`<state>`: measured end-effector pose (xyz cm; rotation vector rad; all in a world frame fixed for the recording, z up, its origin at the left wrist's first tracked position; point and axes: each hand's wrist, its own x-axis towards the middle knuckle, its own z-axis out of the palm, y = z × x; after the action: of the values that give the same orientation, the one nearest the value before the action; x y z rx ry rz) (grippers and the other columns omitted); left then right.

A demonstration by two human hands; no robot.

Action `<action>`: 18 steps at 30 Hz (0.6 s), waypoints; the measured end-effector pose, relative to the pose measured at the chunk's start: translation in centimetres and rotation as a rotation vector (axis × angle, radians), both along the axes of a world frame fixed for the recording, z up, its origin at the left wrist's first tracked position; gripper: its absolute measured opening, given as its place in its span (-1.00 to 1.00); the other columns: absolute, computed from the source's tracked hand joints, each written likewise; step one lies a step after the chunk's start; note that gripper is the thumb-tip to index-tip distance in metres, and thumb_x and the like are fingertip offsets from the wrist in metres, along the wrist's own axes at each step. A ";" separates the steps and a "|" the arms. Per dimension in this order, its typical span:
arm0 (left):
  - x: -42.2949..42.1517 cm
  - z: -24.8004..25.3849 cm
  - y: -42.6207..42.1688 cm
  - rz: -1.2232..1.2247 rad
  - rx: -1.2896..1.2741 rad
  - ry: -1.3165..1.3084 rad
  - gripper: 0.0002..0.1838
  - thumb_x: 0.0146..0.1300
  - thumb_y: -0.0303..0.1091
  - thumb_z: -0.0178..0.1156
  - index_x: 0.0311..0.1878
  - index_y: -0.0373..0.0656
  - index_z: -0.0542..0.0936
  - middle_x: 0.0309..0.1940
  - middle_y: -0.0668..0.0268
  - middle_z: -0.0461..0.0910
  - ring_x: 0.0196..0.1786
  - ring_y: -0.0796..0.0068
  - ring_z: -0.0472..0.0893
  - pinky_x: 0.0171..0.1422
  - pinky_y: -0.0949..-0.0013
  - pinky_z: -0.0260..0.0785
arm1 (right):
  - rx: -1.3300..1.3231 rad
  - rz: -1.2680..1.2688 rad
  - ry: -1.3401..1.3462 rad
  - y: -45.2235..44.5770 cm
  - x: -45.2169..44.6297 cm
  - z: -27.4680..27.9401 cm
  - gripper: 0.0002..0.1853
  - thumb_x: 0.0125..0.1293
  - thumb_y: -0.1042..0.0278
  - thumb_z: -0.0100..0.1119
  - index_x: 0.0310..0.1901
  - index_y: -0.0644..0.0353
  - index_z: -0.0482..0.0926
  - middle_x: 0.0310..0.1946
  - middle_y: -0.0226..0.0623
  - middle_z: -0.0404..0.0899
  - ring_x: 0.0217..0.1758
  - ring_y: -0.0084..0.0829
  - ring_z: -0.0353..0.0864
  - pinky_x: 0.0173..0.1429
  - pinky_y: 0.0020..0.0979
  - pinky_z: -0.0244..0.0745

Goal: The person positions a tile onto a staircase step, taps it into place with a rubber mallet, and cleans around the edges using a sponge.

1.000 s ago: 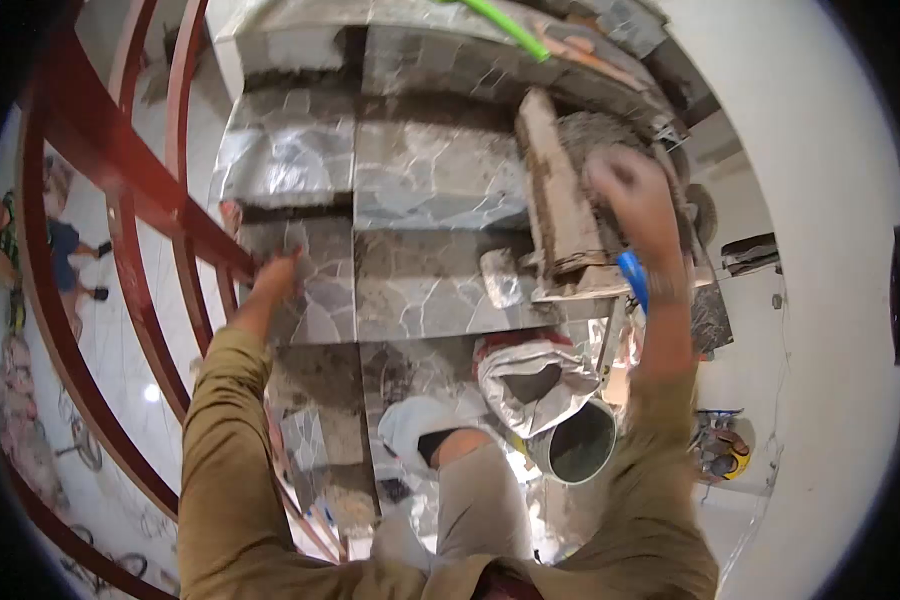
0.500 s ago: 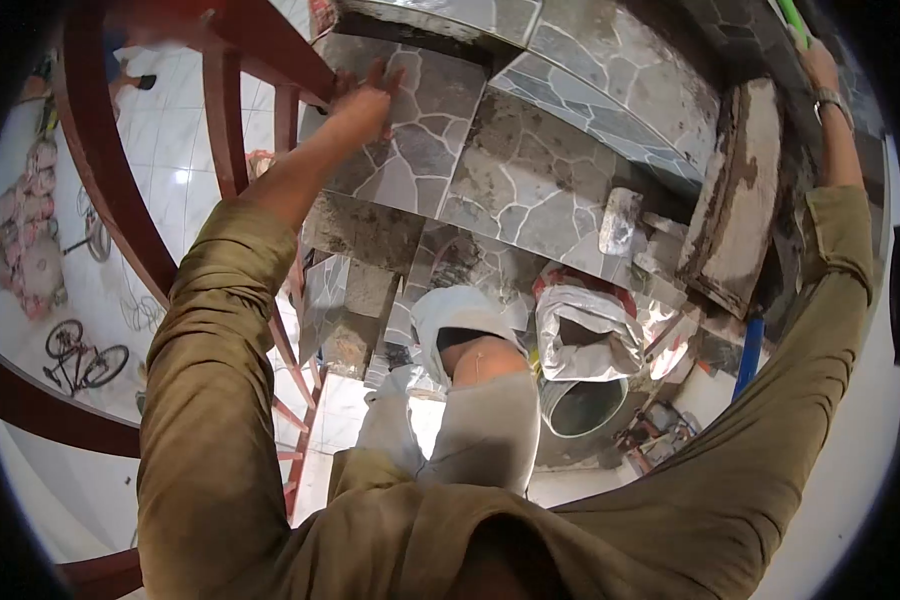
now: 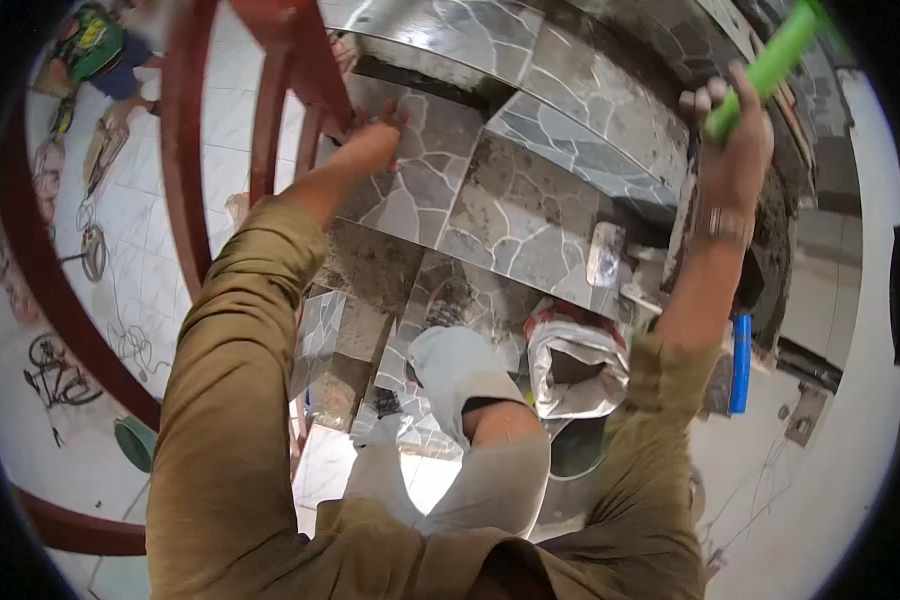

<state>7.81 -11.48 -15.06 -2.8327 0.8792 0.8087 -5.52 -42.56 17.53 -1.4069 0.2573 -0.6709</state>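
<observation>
My left hand [image 3: 375,140] rests with fingers spread on a stair step [image 3: 420,150] faced with irregular grey stone and pale joints, beside a dark red railing post [image 3: 315,60]. At the upper right, my right hand [image 3: 740,140] is wrapped around a thick bright green handle [image 3: 770,70]. The handle points up and away; its far end is partly cut off by the view's edge, so I cannot make out the tool's head. Below my right hand, a rectangular float-like tool [image 3: 605,255] lies on a lower step.
An open white sack [image 3: 570,385] stands right of my knees, with a dark green bucket [image 3: 580,450] below it. A blue tube [image 3: 740,365] is at the right. Past the railing [image 3: 190,150], a person [image 3: 105,60], a bicycle [image 3: 65,370] and cables [image 3: 135,345] are on the tiled floor.
My right hand has come inward and closer to me, bringing the green handle further into view. My left hand stays on the step. The view has shifted, showing the person beyond the railing.
</observation>
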 end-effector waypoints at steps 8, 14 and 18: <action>-3.1 -2.2 2.0 0.080 -0.162 -0.114 -0.04 0.02 -0.09 0.50 0.47 -0.04 0.25 0.50 0.11 0.16 0.39 -0.29 0.31 0.47 -0.20 0.16 | -0.056 0.219 0.374 14.0 -16.4 -13.2 -0.89 0.29 0.37 0.16 -0.31 0.15 0.44 -0.66 -0.39 0.40 -0.68 -0.52 0.42 -0.59 -0.49 0.35; -6.0 1.0 3.9 -0.010 -0.175 -0.172 -0.15 0.11 0.01 0.43 0.39 -0.17 0.33 0.41 0.09 0.31 0.33 -0.16 0.42 0.41 -0.08 0.28 | -0.480 0.404 0.760 16.4 -10.2 -25.3 -0.62 0.40 0.08 0.12 -0.23 0.34 0.47 -0.43 0.05 0.55 -0.32 -0.02 0.58 -0.21 -0.15 0.43; -6.1 -0.3 4.4 -0.078 -0.166 -0.327 -0.19 0.13 0.04 0.41 0.34 -0.23 0.37 0.26 0.05 0.45 0.27 -0.09 0.48 0.35 -0.06 0.34 | -0.711 0.346 0.646 17.7 -3.4 -28.4 -0.57 0.43 0.02 0.05 -0.12 0.34 0.47 -0.34 0.27 0.59 -0.21 0.28 0.58 -0.14 0.11 0.43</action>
<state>1.74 -7.07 -15.39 -2.9252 1.0355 0.2612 -8.97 -24.88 -10.87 -2.2726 0.2800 0.0241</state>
